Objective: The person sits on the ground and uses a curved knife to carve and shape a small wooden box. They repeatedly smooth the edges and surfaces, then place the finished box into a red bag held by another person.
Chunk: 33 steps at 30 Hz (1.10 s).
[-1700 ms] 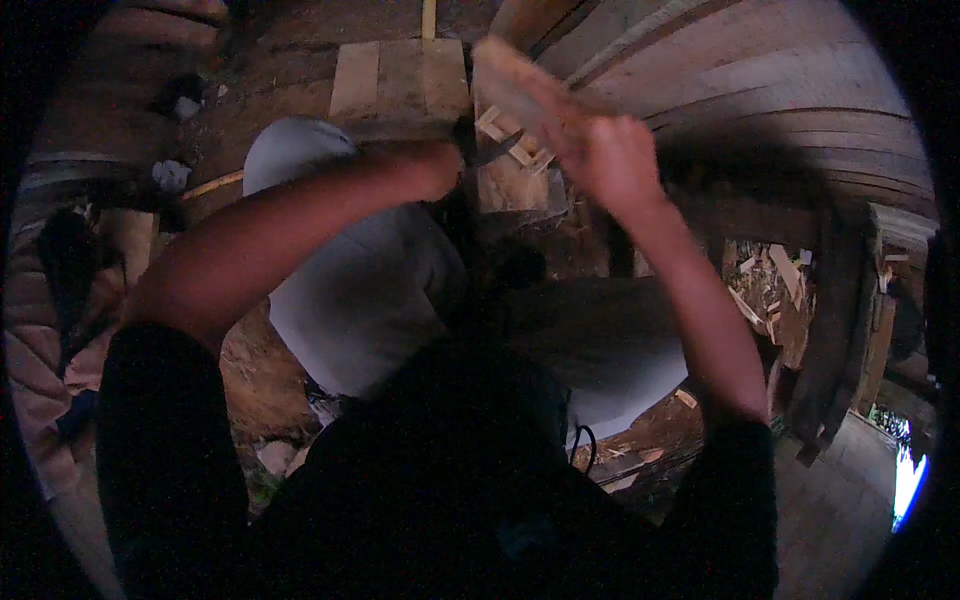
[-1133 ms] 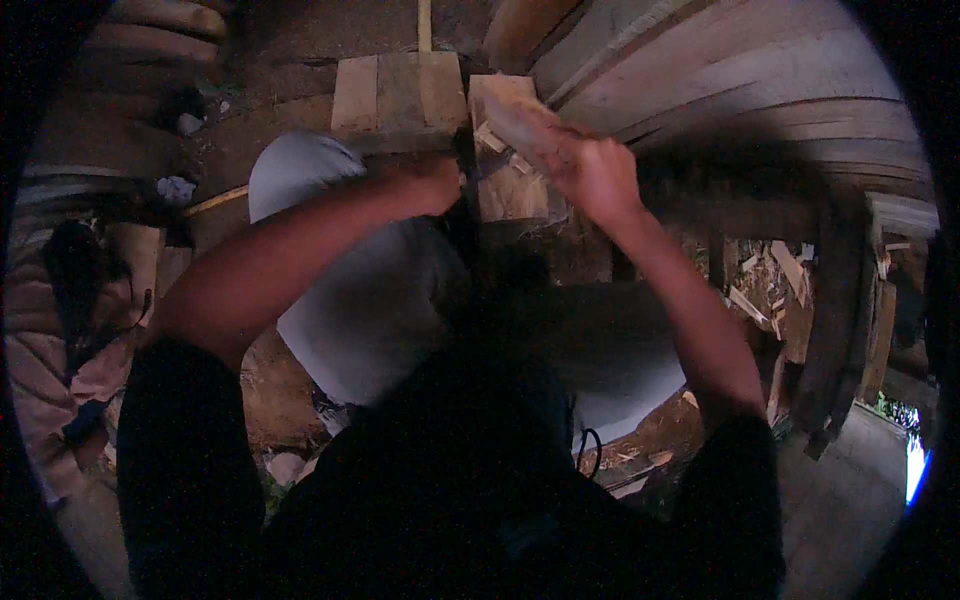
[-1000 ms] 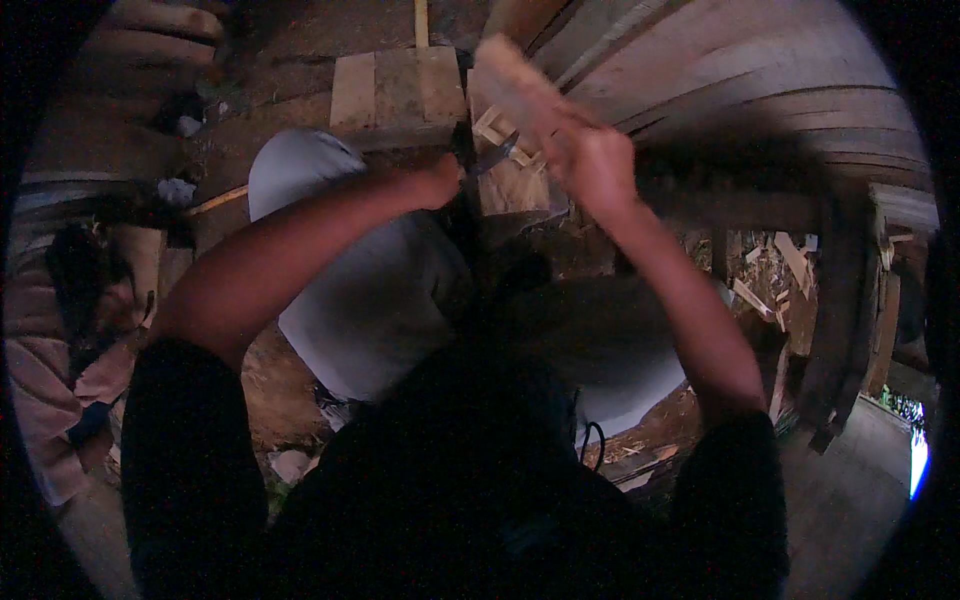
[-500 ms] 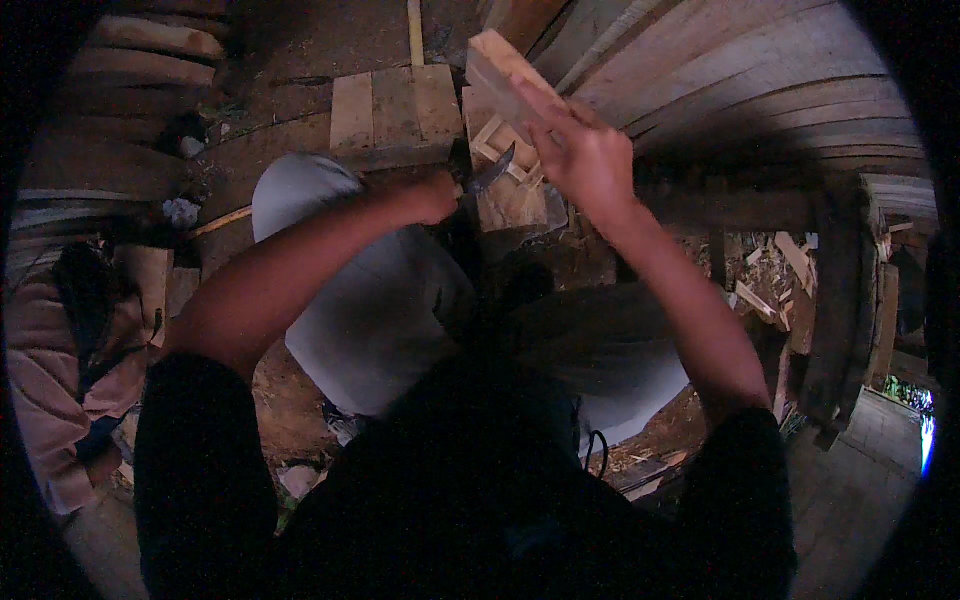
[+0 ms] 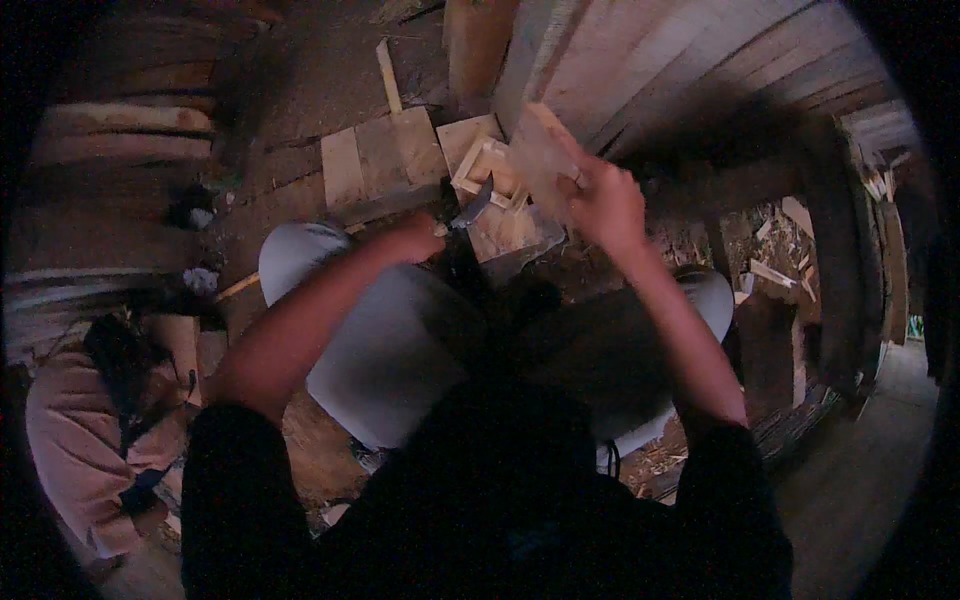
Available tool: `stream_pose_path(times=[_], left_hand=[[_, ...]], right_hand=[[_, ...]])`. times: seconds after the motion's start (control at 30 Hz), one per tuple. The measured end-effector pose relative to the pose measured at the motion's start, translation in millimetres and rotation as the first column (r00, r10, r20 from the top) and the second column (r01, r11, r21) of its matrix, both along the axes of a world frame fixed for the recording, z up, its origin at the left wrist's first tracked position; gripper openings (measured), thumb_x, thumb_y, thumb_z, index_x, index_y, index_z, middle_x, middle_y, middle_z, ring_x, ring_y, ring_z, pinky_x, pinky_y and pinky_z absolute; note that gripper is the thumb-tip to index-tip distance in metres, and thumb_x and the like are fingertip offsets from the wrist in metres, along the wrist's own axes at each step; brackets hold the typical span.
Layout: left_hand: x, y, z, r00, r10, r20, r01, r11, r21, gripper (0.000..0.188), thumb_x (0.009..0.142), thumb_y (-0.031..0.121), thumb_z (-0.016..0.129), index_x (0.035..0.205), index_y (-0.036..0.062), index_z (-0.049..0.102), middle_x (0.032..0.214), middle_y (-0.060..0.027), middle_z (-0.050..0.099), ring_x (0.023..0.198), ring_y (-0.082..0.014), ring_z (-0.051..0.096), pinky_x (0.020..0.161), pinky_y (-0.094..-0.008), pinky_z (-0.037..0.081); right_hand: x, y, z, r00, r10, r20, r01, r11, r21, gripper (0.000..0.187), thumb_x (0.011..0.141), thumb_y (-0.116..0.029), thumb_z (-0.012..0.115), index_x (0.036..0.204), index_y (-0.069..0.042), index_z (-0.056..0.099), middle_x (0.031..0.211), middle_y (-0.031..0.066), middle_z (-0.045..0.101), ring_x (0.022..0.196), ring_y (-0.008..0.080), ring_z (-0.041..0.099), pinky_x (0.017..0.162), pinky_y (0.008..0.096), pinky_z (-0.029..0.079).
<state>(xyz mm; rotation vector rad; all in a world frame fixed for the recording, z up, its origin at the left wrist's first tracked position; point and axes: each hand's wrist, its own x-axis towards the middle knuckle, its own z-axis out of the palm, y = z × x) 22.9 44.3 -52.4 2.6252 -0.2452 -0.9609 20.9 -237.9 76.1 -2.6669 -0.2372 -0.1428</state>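
Observation:
My left hand (image 5: 412,240) is closed around the handle of a knife with a curved blade (image 5: 475,205), held above my left knee and pointing up to the right. In my right hand (image 5: 610,205) is a flat wooden block (image 5: 545,155), gripped at its right side and tilted, slightly blurred. Between the two hands, below the block, lies a small wooden frame (image 5: 487,172) on a pale wooden board (image 5: 505,230). The block covers the right part of the frame. My right fingers wrap the block's edge and are partly hidden behind it.
Boards (image 5: 385,165) lie joined side by side beyond my left hand, with a thin stick (image 5: 388,75) behind them. A plank wall (image 5: 690,80) rises at the right. A person in a brownish garment (image 5: 80,430) is at the left. Wood scraps (image 5: 775,270) lie at the right.
The wooden block in my right hand has come down and nearer, over the frame's right side. My left hand with the knife has shifted slightly left and nearer. The whole view has turned a little.

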Motion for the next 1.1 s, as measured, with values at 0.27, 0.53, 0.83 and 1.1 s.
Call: stream_pose_path(times=[0.27,0.53,0.83,1.1], left_hand=[[1.1,12.8,-42.0,0.991,0.108,0.083,-0.105,0.993,-0.046,0.04,0.082,0.032,0.068,0.098,-0.0046,0.066,0.094,-0.0231,0.067,0.088,-0.0353,0.066,0.077,-0.0434,0.052],[3.8,10.6,-73.4,0.998,0.049,-0.033,-0.052,0.996,-0.079,0.037,0.084,0.033,0.06,0.099,-0.0001,0.066,0.095,-0.0204,0.066,0.09,-0.0332,0.065,0.081,-0.047,0.05],[2.0,-10.1,-36.9,1.0,-0.004,-0.026,0.003,0.999,-0.036,0.039,0.085,0.034,0.061,0.098,-0.0032,0.065,0.086,-0.0213,0.068,0.079,-0.034,0.068,0.072,-0.0458,0.053],[-23.2,-23.1,14.1,0.994,0.108,0.005,-0.107,0.99,-0.095,0.039,0.083,0.035,0.063,0.08,-0.0034,0.066,0.065,-0.0153,0.064,0.057,-0.0274,0.065,0.057,-0.0402,0.054]], right_hand=[[-20.2,-12.3,-51.3,0.995,-0.09,-0.045,0.096,0.987,0.128,0.036,0.081,-0.029,0.069,0.114,-0.015,0.068,0.086,0.0196,0.068,0.077,0.0409,0.066,0.069,0.0492,0.054],[-25.1,-14.5,-51.1,0.998,-0.061,0.021,0.056,0.977,0.207,0.049,0.078,-0.02,0.071,0.126,-0.016,0.059,0.083,0.0215,0.066,0.074,0.0432,0.064,0.067,0.0516,0.051],[-27.2,-17.2,-30.6,0.983,-0.179,0.027,0.166,0.949,0.267,0.061,0.078,-0.018,0.071,0.135,-0.032,0.053,0.1,0.0185,0.067,0.089,0.0389,0.065,0.075,0.0449,0.053],[-27.4,-18.6,-24.2,0.975,-0.218,-0.033,0.22,0.957,0.188,0.064,0.077,-0.018,0.07,0.136,-0.035,0.051,0.095,0.019,0.067,0.084,0.0407,0.065,0.072,0.0481,0.052]])
